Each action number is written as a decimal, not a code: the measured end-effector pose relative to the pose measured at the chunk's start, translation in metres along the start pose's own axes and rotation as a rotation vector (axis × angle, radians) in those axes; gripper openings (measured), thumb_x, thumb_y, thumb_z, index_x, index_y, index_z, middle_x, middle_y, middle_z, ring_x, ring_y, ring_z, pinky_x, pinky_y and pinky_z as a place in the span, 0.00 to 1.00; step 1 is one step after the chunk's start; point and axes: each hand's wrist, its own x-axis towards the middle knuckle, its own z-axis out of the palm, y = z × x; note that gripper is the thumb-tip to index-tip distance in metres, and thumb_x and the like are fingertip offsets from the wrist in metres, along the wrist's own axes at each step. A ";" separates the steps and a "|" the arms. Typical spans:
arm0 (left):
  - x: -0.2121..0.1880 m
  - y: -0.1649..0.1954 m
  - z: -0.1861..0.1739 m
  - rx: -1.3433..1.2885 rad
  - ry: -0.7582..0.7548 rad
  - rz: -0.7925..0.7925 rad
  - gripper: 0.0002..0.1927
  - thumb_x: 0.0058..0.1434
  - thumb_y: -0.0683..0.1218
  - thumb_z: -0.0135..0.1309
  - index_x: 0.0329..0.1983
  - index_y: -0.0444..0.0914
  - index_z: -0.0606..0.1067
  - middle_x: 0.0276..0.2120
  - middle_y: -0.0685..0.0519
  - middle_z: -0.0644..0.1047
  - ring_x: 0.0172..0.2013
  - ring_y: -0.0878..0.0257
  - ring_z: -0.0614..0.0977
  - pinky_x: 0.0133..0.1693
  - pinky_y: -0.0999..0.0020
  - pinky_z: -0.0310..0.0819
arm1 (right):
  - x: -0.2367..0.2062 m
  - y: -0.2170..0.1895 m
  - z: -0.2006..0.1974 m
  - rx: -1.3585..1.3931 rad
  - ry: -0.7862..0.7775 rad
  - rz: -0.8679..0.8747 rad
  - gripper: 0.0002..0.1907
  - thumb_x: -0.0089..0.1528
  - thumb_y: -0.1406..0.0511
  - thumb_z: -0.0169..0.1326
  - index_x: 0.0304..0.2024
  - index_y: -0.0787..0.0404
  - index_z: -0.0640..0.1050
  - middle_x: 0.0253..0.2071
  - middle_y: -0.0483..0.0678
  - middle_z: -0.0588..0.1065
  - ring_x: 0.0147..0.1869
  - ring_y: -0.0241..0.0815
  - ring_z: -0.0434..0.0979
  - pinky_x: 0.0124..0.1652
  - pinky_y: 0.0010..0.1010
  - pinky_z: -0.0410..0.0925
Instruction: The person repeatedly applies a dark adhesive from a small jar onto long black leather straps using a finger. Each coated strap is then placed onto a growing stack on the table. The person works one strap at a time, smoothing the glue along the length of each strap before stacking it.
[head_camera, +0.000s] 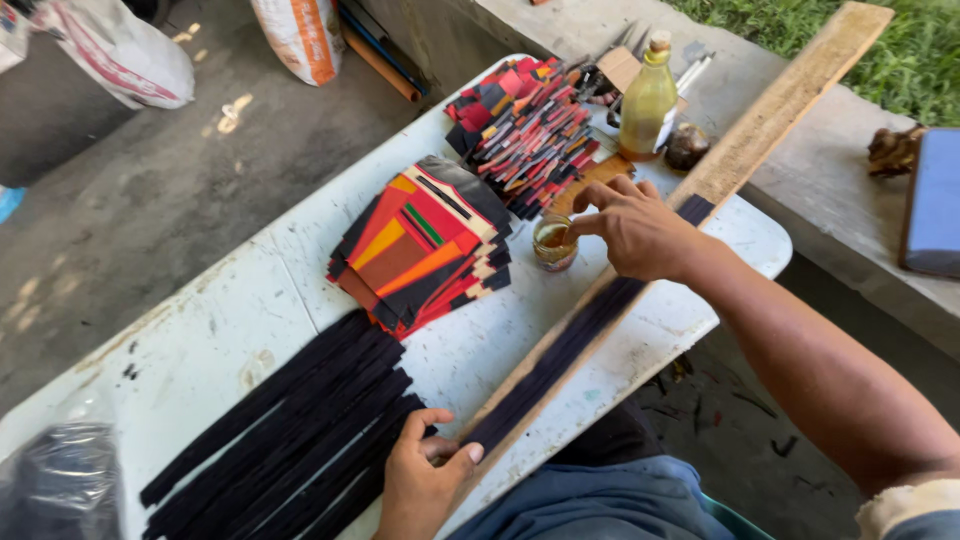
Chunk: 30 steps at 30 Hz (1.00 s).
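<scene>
While the left hand (420, 480) pins a dark strip (560, 355), right fingers (590, 225) pinch into a jar (553, 243).

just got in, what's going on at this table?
A person's left hand pins the near end of a long wooden board carrying dark strips. The right hand dips its fingers into a small glass jar of amber liquid. More dark strips and coloured pieces lie on the white table.
</scene>
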 end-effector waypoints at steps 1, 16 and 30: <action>-0.001 0.000 0.001 0.012 0.003 0.020 0.27 0.47 0.43 0.70 0.51 0.38 0.74 0.24 0.45 0.84 0.26 0.65 0.82 0.33 0.68 0.78 | -0.009 0.001 -0.007 0.005 -0.036 0.016 0.27 0.50 0.77 0.49 0.45 0.47 0.84 0.60 0.46 0.69 0.65 0.52 0.62 0.59 0.49 0.58; -0.003 -0.008 0.004 -0.131 -0.078 -0.077 0.28 0.51 0.42 0.66 0.55 0.36 0.71 0.29 0.42 0.85 0.29 0.63 0.83 0.34 0.68 0.76 | -0.147 0.080 0.024 1.300 -0.206 0.294 0.62 0.54 0.74 0.52 0.80 0.44 0.32 0.39 0.62 0.77 0.30 0.38 0.70 0.33 0.28 0.70; -0.005 -0.001 -0.002 -0.161 -0.100 -0.131 0.29 0.50 0.42 0.66 0.56 0.36 0.70 0.26 0.40 0.85 0.29 0.61 0.85 0.36 0.68 0.77 | -0.122 0.037 -0.006 0.732 -0.271 0.591 0.60 0.55 0.67 0.54 0.79 0.40 0.33 0.36 0.53 0.85 0.24 0.41 0.74 0.33 0.31 0.73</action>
